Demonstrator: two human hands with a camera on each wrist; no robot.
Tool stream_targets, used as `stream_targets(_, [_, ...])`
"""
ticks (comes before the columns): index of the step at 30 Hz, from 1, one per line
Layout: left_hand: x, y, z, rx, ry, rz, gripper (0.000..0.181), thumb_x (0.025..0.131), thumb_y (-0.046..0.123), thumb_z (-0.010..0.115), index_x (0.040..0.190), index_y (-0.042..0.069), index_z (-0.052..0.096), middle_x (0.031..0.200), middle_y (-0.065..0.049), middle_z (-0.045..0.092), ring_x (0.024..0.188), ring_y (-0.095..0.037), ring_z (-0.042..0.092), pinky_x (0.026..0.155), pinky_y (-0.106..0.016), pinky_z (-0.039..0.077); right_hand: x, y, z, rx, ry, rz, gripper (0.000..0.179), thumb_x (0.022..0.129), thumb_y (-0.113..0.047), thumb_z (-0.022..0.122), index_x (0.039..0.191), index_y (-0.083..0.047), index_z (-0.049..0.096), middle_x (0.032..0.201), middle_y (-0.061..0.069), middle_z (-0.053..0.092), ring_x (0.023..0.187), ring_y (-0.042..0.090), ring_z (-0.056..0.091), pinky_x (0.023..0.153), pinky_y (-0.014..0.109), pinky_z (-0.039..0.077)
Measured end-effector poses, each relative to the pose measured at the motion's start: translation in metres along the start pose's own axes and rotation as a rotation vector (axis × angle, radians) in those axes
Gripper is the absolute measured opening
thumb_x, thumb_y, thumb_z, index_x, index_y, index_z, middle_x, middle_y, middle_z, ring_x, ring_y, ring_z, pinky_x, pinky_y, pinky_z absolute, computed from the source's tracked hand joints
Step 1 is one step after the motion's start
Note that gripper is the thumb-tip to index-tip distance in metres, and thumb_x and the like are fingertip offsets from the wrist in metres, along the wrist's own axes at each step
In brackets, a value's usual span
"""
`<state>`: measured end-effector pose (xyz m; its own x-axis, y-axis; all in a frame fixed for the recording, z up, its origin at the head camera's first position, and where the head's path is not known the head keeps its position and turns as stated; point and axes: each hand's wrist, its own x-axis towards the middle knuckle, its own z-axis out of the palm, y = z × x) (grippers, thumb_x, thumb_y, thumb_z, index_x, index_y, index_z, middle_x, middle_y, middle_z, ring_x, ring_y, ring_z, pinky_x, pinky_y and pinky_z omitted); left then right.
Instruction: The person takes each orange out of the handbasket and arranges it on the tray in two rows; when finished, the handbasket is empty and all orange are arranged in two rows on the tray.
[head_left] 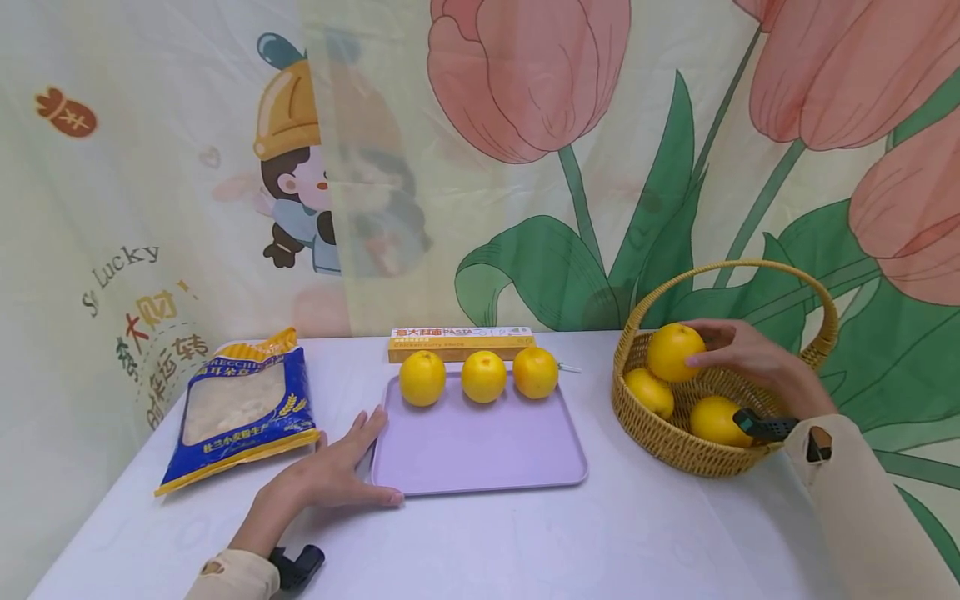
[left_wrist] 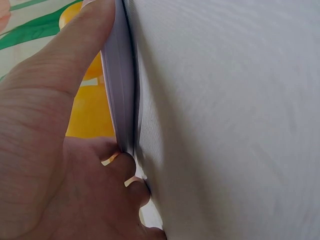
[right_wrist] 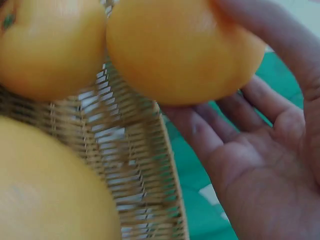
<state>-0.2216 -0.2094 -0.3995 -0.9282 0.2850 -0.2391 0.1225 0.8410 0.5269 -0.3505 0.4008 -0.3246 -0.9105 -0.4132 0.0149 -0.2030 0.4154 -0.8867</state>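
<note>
Right hand: we have the right hand (head_left: 738, 354) pinching an orange, the thumb against one side and the fingers round the other.
Held orange: this orange (head_left: 677, 353) is at the basket's back left part, right of centre in the frame; whether its weight is off the basket, we cannot tell.
Grip: the fruit looks smooth and round, so we judge that thumb and fingers should sit on opposite sides, pressing only enough to prevent a slip.
Basket oranges: a second orange (head_left: 649, 394) lies just beside it and a third orange (head_left: 717, 420) lies nearer us; we would ease straight upward so as not to roll either.
Handle: the wicker handle (head_left: 738, 265) arches above the hand in the frame, so we should clear it and the rim of the basket (head_left: 660, 442) without knocking them.
Left hand: the left hand (head_left: 333, 471), lower left of centre, has thumb and fingers spread, touching the left edge of the lilac tray (head_left: 480, 450).
Tray: it lies flat on the bench (head_left: 637, 542); light contact seems enough, since pushing could roll the three oranges (head_left: 483, 377) lined up along its far edge.
</note>
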Motion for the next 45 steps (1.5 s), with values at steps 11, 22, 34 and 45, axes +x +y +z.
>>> stream_targets(11, [-0.001,-0.001,0.001,-0.006,0.001,0.006,0.138,0.077,0.065,0.09,0.173,0.005,0.011,0.177,-0.027,0.007,0.164,-0.05,0.007,0.12,-0.082,-0.011,0.004,-0.033,0.037,0.055,-0.172,-0.18,0.053,0.095,0.008,0.071,0.139,-0.02,0.069,0.129,-0.001,0.075,0.108,0.02,0.074,0.094,0.031,0.064])
stream_targets(22, [-0.002,-0.001,0.0,-0.007,0.002,0.012,0.138,0.077,0.064,0.09,0.173,0.005,0.012,0.177,-0.028,0.008,0.163,-0.051,0.008,0.119,-0.082,-0.01,-0.01,-0.039,0.056,0.056,-0.167,-0.239,0.056,0.093,0.009,0.073,0.142,-0.019,0.069,0.131,-0.002,0.076,0.106,0.021,0.076,0.093,0.031,0.065])
stream_targets(34, [-0.001,-0.001,0.001,-0.011,0.003,0.023,0.137,0.077,0.064,0.09,0.173,0.004,0.012,0.177,-0.028,0.008,0.163,-0.051,0.007,0.119,-0.083,-0.01,0.015,-0.062,0.133,0.213,-0.386,-0.374,0.059,0.09,0.005,0.081,0.145,-0.005,0.065,0.137,0.005,0.073,0.114,0.025,0.075,0.097,0.042,0.064])
stream_targets(45, [-0.001,0.0,0.002,-0.005,0.011,0.02,0.138,0.077,0.065,0.09,0.173,0.005,0.012,0.177,-0.026,0.008,0.164,-0.05,0.007,0.12,-0.082,-0.01,0.04,-0.069,0.223,0.234,-0.412,-0.372,0.069,0.086,-0.008,0.091,0.144,0.013,0.059,0.135,0.014,0.073,0.116,0.024,0.072,0.098,0.042,0.064])
